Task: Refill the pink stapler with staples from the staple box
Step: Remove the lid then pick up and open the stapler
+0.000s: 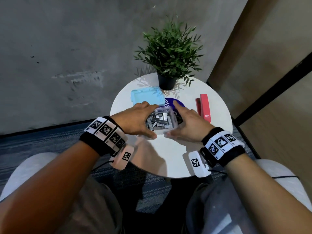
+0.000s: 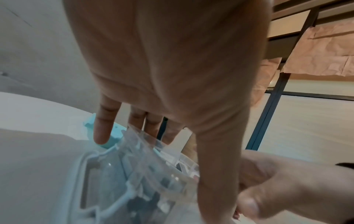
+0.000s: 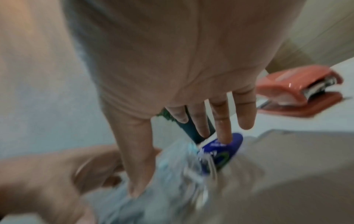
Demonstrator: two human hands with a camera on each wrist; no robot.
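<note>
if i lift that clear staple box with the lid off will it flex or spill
The clear staple box looks like rigid plastic, so probably little flex. It is piled with loose staple strips, so likely heavy for its size. Its blue lid lies apart, so tilting may spill them.

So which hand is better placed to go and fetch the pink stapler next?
Probably the right hand. The pink stapler lies on the white table just beyond its fingers, on that same side. The left hand is at the far side of the staple box and would have to cross over it.
</note>
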